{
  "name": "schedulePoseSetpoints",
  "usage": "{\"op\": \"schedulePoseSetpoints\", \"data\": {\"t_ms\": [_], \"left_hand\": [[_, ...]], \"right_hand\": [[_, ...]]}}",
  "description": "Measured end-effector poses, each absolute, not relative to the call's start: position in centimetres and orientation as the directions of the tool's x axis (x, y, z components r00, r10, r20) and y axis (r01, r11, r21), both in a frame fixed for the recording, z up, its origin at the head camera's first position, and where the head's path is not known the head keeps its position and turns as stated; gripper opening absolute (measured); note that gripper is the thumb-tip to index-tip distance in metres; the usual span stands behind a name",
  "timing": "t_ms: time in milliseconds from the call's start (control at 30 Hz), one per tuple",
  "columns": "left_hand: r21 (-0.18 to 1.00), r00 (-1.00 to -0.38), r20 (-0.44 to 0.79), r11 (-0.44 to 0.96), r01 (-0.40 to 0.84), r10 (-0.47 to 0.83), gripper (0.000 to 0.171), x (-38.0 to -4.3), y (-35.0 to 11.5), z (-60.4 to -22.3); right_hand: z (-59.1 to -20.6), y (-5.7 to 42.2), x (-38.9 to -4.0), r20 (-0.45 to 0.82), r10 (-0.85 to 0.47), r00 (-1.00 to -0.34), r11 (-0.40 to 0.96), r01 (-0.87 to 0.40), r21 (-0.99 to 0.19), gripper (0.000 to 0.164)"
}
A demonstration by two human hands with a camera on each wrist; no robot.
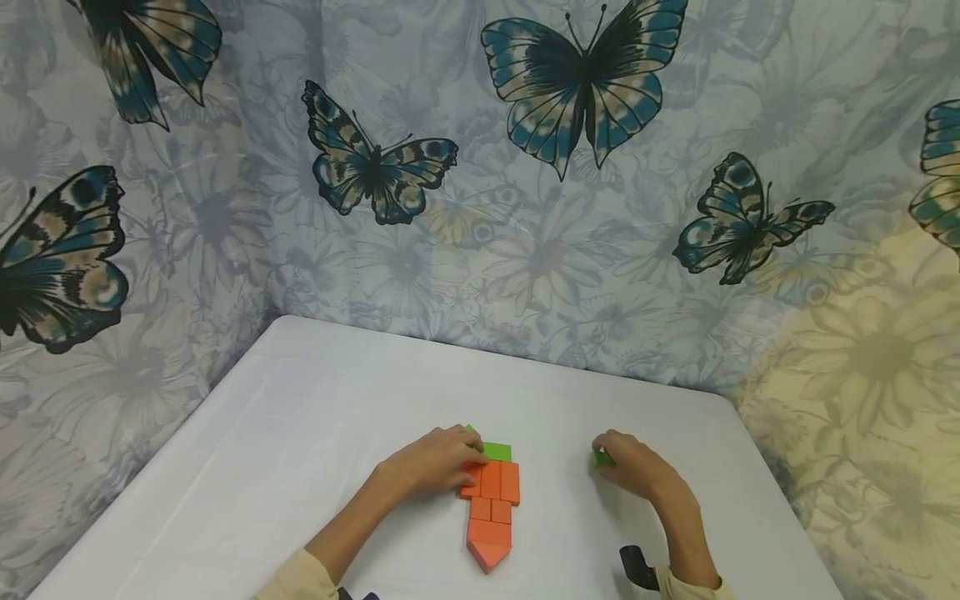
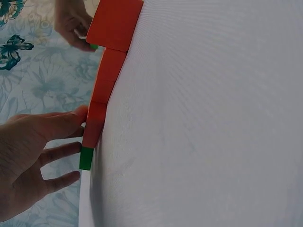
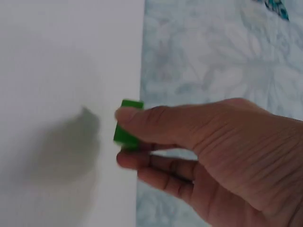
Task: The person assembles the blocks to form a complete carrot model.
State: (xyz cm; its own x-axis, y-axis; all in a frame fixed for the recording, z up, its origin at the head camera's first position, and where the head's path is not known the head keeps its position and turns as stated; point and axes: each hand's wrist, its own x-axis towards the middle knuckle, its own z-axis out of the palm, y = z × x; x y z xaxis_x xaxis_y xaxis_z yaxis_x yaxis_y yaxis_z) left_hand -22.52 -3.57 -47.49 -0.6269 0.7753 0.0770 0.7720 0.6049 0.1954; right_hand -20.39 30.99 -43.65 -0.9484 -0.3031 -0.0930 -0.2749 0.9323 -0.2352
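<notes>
On the white table, orange blocks lie flat against one another in an arrow-like figure, with a pointed orange block at the near end. A green block adjoins the far end, and a green corner shows beyond the left fingers. My left hand rests at the figure's left side, fingers extended with their tips at the orange and green blocks. Off to the right, my right hand pinches a small green block between thumb and fingers, above the table, its shadow cast below.
The white tabletop reaches back to a wall covering printed with butterflies and flowers. A black wrist band is at the right forearm, by a beige sleeve.
</notes>
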Motion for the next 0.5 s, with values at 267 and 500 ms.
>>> {"op": "schedulePoseSetpoints", "data": {"t_ms": [267,500], "left_hand": [[0.201,-0.635,0.063,0.614,0.764,0.77,0.038,-22.6,-3.7,-47.6],[0.191,-0.633,0.056,0.614,0.766,0.772,0.039,-22.6,-3.8,-47.6]], "right_hand": [[-44.4,24.2,-23.4,-0.015,-0.5,-0.866,0.853,-0.49,-0.182,0.031],[-45.9,21.8,-24.6,-0.044,-0.547,-0.836,0.822,-0.526,-0.22,0.03]]}}
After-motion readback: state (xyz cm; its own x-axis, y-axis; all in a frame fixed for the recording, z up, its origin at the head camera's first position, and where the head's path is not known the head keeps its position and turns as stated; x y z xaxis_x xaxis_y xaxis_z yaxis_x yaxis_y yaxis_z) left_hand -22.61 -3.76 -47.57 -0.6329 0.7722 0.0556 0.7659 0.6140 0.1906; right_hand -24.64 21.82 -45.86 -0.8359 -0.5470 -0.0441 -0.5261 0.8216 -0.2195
